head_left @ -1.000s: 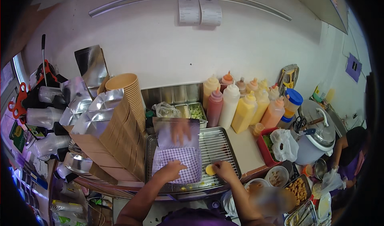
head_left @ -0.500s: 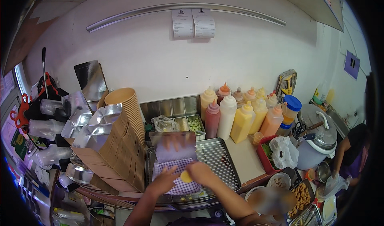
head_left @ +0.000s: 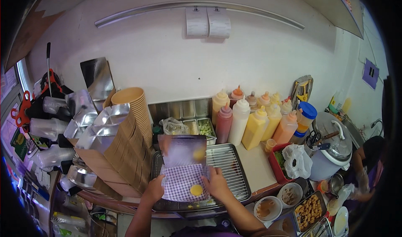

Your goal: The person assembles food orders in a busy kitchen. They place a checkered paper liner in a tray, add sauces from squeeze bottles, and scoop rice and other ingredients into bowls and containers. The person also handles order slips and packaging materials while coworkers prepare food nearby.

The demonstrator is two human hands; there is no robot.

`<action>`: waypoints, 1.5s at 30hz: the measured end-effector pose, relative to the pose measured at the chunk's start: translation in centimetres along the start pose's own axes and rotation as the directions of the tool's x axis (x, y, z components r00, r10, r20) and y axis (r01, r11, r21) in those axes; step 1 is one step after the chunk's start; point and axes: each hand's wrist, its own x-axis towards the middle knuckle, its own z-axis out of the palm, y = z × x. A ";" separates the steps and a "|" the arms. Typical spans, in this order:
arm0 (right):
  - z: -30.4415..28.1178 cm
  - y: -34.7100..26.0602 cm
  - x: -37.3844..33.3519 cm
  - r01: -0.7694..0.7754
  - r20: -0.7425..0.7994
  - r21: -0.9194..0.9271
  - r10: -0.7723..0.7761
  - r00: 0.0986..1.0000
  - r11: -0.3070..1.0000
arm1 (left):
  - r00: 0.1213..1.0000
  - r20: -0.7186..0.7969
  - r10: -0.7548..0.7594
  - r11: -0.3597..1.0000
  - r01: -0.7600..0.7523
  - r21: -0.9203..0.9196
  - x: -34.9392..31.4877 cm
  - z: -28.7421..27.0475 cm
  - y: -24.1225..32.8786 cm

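Note:
In front of me a foil-lined takeaway box (head_left: 183, 145) stands with its shiny lid raised. Purple-and-white checked paper (head_left: 181, 179) lines it, and a small round yellow thing (head_left: 196, 190) rests on the paper near the front right; I cannot tell whether it is a sauce cup or a piece of food. My left hand (head_left: 154, 189) is closed on the box's left edge, its fingertips partly hidden. Around the right edge, my right hand (head_left: 216, 184) is closed too. Under the box is a metal tray with a wire rack (head_left: 230, 165).
Stacked foil-lined boxes (head_left: 121, 153) and paper bowls (head_left: 136, 105) stand left. Behind are topping containers (head_left: 205, 127); squeeze bottles (head_left: 255, 128) stand to the right. Farther right are a red bin (head_left: 273, 166), a cooker (head_left: 328, 157), fried pieces (head_left: 310, 212) and another person's arm (head_left: 358, 163).
My right hand has let go of the round yellow thing, now lying on the checked paper. Both hands have moved apart to the box's sides.

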 end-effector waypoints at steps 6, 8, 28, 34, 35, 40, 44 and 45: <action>2.0 1.8 -1.1 -0.057 0.177 0.237 0.015 0.984 0.970 | 0.980 0.049 -0.192 0.916 0.161 0.368 -0.5 -1.5 4.9; 1.5 2.7 -0.9 -0.023 0.155 0.205 -0.009 0.988 0.978 | 0.998 0.039 0.058 0.889 -0.069 0.452 -1.0 -7.5 11.6; -10.0 13.7 -16.8 -0.288 -0.170 0.490 0.415 0.894 0.823 | 0.968 0.035 0.247 0.642 -0.190 0.743 25.0 -21.9 7.4; -9.2 10.1 -14.6 -0.242 -0.113 0.339 0.295 0.949 0.909 | 0.934 -0.195 0.301 0.586 -0.020 0.810 23.2 -21.7 9.8; -9.0 9.7 -14.5 -0.278 -0.072 0.374 0.327 0.942 0.885 | 0.911 -0.257 0.321 0.588 0.021 0.809 23.0 -22.2 9.9; -8.3 9.1 -14.5 -0.289 0.025 0.431 0.309 0.951 0.855 | 0.840 -0.401 0.366 0.582 0.130 0.803 21.0 -23.6 14.8; -9.5 7.1 -14.4 -0.244 0.054 0.349 0.241 0.969 0.905 | 0.701 -0.340 0.627 0.540 -0.076 0.838 17.2 -21.6 21.6; -9.6 6.8 -14.5 -0.252 0.056 0.357 0.249 0.967 0.899 | 0.662 -0.265 0.701 0.540 -0.251 0.803 16.5 -20.0 22.9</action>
